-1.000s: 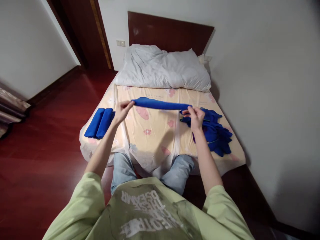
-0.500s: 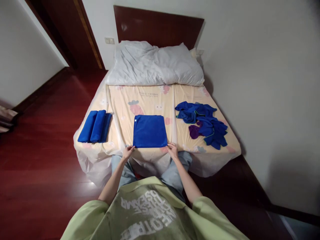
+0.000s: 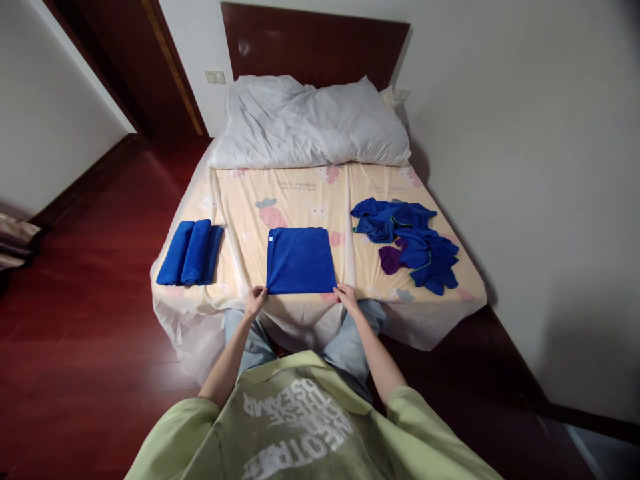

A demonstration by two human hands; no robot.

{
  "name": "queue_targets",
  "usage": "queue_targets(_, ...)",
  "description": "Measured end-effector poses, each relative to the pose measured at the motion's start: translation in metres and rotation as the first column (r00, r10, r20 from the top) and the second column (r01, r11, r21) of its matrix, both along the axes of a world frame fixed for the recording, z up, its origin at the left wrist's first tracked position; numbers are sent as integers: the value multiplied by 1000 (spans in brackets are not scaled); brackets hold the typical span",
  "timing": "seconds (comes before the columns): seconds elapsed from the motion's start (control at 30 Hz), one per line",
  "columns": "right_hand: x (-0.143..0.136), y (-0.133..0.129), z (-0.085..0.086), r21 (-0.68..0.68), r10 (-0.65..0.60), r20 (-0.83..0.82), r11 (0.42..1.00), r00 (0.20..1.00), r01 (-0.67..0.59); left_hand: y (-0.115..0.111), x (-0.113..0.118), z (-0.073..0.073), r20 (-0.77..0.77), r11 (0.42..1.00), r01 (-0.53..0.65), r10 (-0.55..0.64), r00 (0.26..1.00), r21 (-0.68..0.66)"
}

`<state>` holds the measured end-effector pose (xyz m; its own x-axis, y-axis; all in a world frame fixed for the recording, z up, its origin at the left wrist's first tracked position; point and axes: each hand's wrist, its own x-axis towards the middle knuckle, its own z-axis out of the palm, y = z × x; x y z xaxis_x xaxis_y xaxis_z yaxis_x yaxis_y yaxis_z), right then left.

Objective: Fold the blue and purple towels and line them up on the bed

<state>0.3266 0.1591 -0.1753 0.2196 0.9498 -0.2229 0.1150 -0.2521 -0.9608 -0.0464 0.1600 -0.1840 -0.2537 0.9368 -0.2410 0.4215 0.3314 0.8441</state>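
On bed [image 3: 310, 201], squarish cloth [image 3: 301, 261], near edge crosswise

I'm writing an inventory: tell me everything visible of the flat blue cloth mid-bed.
The cloth is plain deep blue, soft-looking, with a small white tag at its far left corner. It lies flat, mostly smooth and roughly square on the bed, near its front edge; any folding is unclear. The left grip and right grip seem to pinch its near corners.

A bedroom: a wide bed [image 3: 300, 205] in printed cream cloth carries rumpled white bedding [image 3: 310, 123] below a dark-brown rectangular headboard [image 3: 315, 41] at twelve o'clock.
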Motion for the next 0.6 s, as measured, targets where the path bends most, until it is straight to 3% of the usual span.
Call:
queue_targets(0.2, 7, 4, 3, -115, 23, 15, 993, 1000, -22, -16, -11, -13, -63, 997, 78, -78, 995, -13)
queue_targets(0.37, 11, 5, 6, -140, 60, 50, 989, 997, -52, -14, -19, -4, -73, 977, 196, -202, 977, -87)
queue_targets(0.47, 13, 7, 9, -164, 88, 34, 983, 996, -81, 17, -28, 14, -96, 960, 251, -263, 960, -125)
queue_targets(0.6, 12, 8, 8, -175, 79, 54, 982, 995, -68, 96, -29, 42, -107, 965, 252, -259, 960, -77)
